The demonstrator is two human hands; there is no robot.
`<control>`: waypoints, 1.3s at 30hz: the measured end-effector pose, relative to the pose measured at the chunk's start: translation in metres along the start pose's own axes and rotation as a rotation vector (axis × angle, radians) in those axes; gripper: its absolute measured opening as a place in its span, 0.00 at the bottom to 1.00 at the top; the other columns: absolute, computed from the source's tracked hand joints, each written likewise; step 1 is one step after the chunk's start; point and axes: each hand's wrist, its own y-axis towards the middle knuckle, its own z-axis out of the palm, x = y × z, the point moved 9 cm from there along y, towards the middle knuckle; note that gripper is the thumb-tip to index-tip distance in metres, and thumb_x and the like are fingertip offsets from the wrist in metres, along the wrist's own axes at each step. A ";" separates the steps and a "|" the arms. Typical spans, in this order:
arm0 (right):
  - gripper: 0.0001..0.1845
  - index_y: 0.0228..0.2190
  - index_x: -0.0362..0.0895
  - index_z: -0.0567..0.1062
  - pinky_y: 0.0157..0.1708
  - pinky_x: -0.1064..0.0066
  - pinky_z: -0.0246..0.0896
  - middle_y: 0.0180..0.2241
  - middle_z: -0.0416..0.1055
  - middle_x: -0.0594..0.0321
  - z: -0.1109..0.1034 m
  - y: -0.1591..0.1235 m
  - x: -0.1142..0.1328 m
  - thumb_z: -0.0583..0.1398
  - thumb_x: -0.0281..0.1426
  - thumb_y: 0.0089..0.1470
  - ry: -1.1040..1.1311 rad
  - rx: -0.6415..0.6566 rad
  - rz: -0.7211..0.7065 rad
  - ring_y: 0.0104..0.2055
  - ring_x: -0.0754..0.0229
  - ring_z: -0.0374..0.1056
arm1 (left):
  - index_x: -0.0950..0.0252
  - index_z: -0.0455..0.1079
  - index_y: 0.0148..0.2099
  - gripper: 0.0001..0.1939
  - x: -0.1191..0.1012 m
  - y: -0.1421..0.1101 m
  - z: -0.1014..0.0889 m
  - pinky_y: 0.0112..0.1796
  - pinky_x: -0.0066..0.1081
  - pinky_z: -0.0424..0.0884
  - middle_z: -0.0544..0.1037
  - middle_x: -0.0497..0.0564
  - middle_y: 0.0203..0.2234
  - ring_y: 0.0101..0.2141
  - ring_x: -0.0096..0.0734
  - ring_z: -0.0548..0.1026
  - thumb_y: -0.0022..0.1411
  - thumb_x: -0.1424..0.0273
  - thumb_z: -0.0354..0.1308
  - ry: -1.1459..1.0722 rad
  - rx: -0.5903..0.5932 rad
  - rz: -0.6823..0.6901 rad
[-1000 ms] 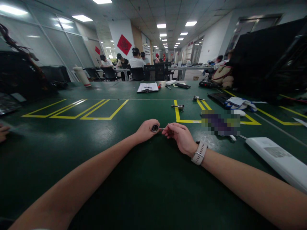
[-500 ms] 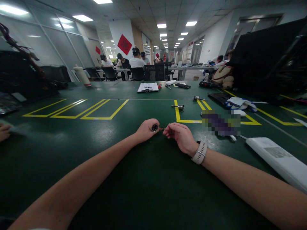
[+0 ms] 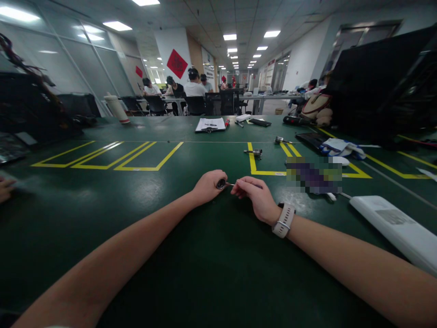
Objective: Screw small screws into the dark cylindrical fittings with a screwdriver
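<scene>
My left hand (image 3: 209, 187) is closed around a round metal cylinder part (image 3: 221, 183) with a dark hollow end facing me. My right hand (image 3: 254, 196), with a pale watch on the wrist, pinches a slim tool with a thin metal shaft (image 3: 231, 184); most of it is hidden by the fingers. The shaft points left and reaches the cylinder's edge. Whether it sits inside the part I cannot tell. Farther back on the table lie two similar metal parts with thin stems, one (image 3: 257, 153) at the yellow tape and another (image 3: 279, 140) behind it.
The green table (image 3: 143, 237) carries yellow tape outlines. A white power-strip-like block (image 3: 392, 223) lies at right, near a blurred-out object (image 3: 312, 175) and a cloth (image 3: 343, 149). A clipboard (image 3: 210, 125) and a bottle (image 3: 117, 108) stand farther back. Another person's hand (image 3: 6, 187) shows at far left.
My right fingers have curled tighter and rolled slightly around the slim tool, and part of its rear end now shows. The cylinder in my left hand has shifted and tilted a little.
</scene>
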 end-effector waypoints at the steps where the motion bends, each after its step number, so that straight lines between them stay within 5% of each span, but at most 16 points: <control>1: 0.10 0.19 0.42 0.73 0.28 0.70 0.54 0.21 0.70 0.64 -0.001 0.001 -0.001 0.58 0.32 0.48 0.017 0.006 0.012 0.25 0.63 0.63 | 0.65 0.61 0.27 0.07 -0.001 0.000 0.000 0.27 0.26 0.59 0.64 0.45 0.22 0.25 0.25 0.64 0.56 0.71 0.54 -0.018 0.003 0.007; 27: 0.10 0.18 0.43 0.71 0.25 0.71 0.54 0.19 0.69 0.65 -0.006 0.001 -0.001 0.57 0.32 0.47 0.016 -0.052 -0.023 0.23 0.64 0.62 | 0.65 0.61 0.26 0.07 0.005 0.002 0.003 0.27 0.27 0.59 0.65 0.45 0.22 0.25 0.26 0.64 0.55 0.70 0.55 -0.021 0.031 -0.051; 39: 0.09 0.25 0.43 0.73 0.30 0.70 0.57 0.27 0.71 0.63 0.012 -0.002 0.001 0.57 0.34 0.51 -0.097 0.128 0.000 0.31 0.62 0.64 | 0.65 0.62 0.27 0.04 0.007 0.000 0.002 0.27 0.26 0.60 0.66 0.45 0.23 0.25 0.26 0.65 0.52 0.73 0.55 -0.042 0.026 -0.085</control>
